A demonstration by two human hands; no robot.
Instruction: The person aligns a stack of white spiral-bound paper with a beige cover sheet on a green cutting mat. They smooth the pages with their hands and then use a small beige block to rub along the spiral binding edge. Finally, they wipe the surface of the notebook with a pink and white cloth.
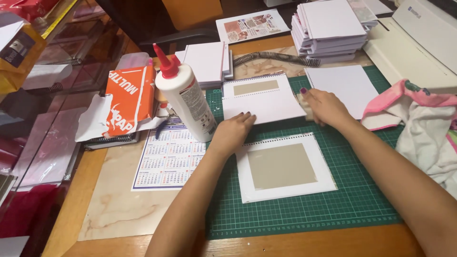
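A person's left hand [234, 129] presses flat, fingers together, on a white cover sheet [262, 102] lying on a green cutting mat [352, 200], while the right hand [323, 107] closes around a small pale block [304, 108] at the sheet's right edge; a glue bottle [184, 95] stands just left.

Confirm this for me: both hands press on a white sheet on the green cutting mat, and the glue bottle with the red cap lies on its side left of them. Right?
Not quite. The head view shows the glue bottle standing upright, not on its side. The rest holds: left hand and right hand press on the white sheet on the green cutting mat, bottle to their left.
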